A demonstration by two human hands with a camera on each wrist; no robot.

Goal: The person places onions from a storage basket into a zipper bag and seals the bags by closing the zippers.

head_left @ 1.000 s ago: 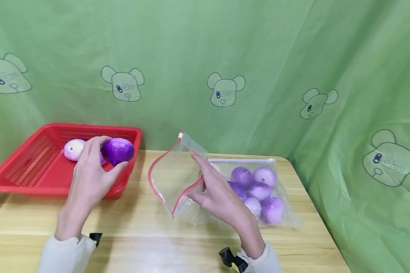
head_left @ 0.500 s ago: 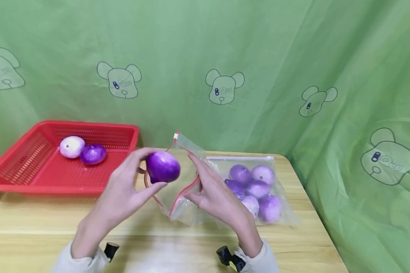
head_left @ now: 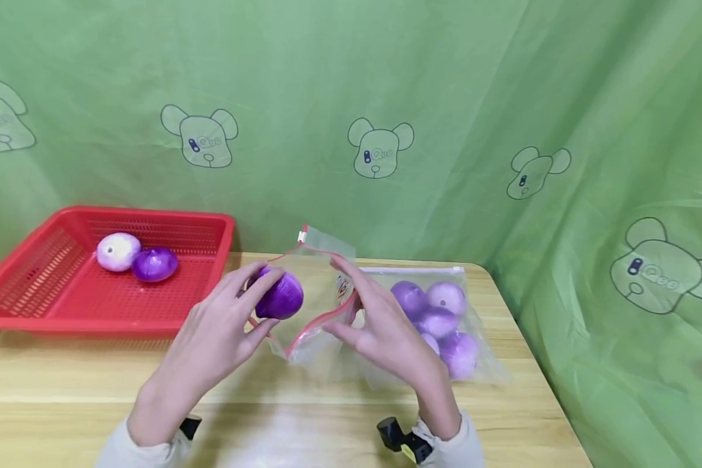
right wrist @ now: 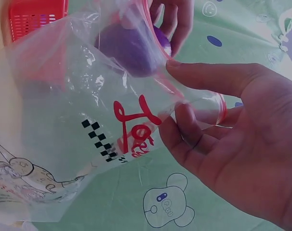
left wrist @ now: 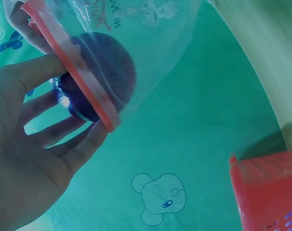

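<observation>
A glossy purple onion [head_left: 283,296] is in my left hand [head_left: 213,338], its fingers and thumb curled round it. The onion is at the mouth of a clear zip bag [head_left: 327,316] with a red zip edge. In the left wrist view, part of the onion [left wrist: 112,67] shows through the plastic, past the red edge. My right hand [head_left: 389,328] holds the bag's right edge between thumb and fingers, keeping the mouth apart. Red lettering and a black check print show on the bag [right wrist: 45,115] in the right wrist view; no other onion is visible inside it.
A red plastic basket [head_left: 52,286] stands at the left with one pale onion [head_left: 119,252] and one purple onion [head_left: 155,264]. To the right lies a second zip bag [head_left: 485,364] holding several onions. A green curtain [head_left: 298,97] hangs behind the wooden table [head_left: 327,422].
My left hand has carried the purple onion rightward from the basket to the bag's mouth and slightly into it. My right hand has stayed on the bag's edge, shifting a little.
</observation>
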